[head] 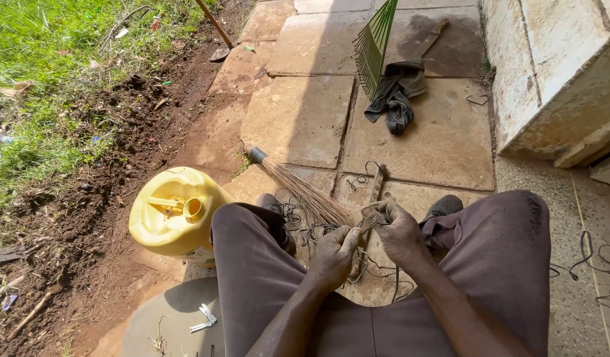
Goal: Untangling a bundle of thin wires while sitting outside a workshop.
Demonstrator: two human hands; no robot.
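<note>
- Left hand (335, 254) and right hand (396, 231) meet between the knees, both pinched shut on the loose end of a stick broom (305, 192).
- The broom stretches toward 10 o'clock; its far end is already bound.
- Black cord (302, 228) lies tangled beneath; the near end looks unbound.
- A yellow jerrycan (176, 211) stands at 9 o'clock.

A yellow plastic jerrycan (176, 211) lies tipped beside the person's left knee.
</note>
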